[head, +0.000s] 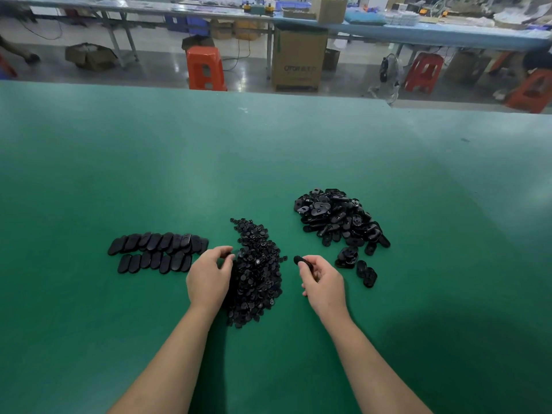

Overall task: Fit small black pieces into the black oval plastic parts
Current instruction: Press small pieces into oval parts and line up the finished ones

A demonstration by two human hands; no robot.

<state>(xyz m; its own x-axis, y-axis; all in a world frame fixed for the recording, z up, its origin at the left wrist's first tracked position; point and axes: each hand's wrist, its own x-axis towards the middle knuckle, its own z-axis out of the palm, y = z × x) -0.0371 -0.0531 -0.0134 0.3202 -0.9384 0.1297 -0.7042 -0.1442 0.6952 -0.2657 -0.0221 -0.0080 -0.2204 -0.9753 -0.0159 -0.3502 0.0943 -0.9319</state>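
Left hand (pixel 209 279) curled (pinching); right hand (pixel 321 282) grip closed.

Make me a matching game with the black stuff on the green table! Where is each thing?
Things:
1. neat rows of oval parts
2. pile of small pieces
3. loose heap of oval parts
4. single oval part

Places:
A. held in the right hand
B. far right of the table
C. far left
D. middle, by the left hand

Pairs: 1-C, 2-D, 3-B, 4-A
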